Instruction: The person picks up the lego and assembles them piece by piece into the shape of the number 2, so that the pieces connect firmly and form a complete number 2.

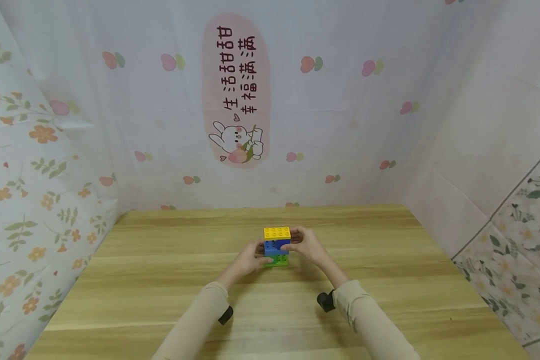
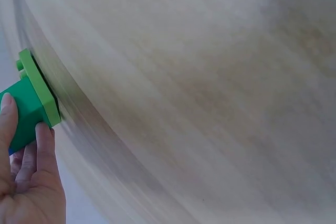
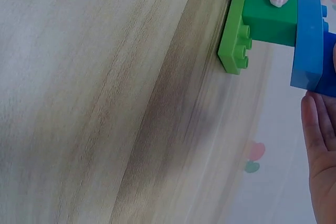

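A stack of toy building bricks stands on the wooden table. At its base is a light green brick [image 3: 232,30], with a dark green brick [image 3: 270,15] attached on one side so that some studs stay bare. Above come a light blue brick [image 3: 307,45], a dark blue brick [image 1: 282,244] and a studded yellow brick [image 1: 277,233] on top. My left hand [image 1: 247,259] grips the dark green brick, its thumb on one face and fingers opposite. From the other side, my right hand [image 1: 309,246] pinches the dark blue brick; its fingertips are partly hidden behind the stack.
The wood-grained table [image 1: 171,290] spreads around the stack. A patterned curtain [image 1: 342,125] hangs behind the table's far edge, and flowered cloths [image 1: 36,175] line the sides. A black wrist device [image 1: 326,301] sits by the right sleeve, with another [image 1: 226,315] by the left.
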A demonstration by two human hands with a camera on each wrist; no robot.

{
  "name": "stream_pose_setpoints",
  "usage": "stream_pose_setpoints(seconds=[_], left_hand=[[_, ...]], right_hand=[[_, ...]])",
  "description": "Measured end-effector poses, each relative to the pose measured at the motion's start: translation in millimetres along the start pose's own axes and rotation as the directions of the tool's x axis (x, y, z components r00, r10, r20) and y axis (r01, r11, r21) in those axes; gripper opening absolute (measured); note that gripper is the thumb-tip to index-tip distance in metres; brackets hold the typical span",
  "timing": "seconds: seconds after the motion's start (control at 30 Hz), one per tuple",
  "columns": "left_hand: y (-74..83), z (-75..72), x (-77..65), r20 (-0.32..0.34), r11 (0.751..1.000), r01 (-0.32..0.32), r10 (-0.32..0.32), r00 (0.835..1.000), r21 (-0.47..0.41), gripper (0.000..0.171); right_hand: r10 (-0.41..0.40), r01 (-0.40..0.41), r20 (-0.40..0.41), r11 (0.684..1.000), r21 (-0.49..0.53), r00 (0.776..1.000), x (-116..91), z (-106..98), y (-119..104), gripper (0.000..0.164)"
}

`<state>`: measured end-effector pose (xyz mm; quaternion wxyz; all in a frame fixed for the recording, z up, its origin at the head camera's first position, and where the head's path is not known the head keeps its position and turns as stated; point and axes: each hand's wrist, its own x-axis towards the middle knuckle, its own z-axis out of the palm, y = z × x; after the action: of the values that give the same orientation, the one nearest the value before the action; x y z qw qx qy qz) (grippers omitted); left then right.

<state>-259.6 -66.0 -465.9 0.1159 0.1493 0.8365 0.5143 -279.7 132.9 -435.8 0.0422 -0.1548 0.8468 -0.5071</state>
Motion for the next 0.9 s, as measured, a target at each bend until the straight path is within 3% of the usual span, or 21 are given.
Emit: stream_pose_setpoints(seconds=[0.6,0.9], left_hand=[[3.0,1.2,-10.3,0.025,1.0,0.006,-0.006,1.0,-0.008,0.043],[1.5,5.5,-13.4,0.0,0.999,-0.026,0.026,1.0,0.033,0.05]], right_hand=[[0.034,-0.033,0.021,0.999,-0.023,0.999,-2.0,-0.8,-9.9,0.038],[-0.016,0.017,0.024,0.999,-0.028,1.0,-2.4,-0.2,-7.6,0.036]])
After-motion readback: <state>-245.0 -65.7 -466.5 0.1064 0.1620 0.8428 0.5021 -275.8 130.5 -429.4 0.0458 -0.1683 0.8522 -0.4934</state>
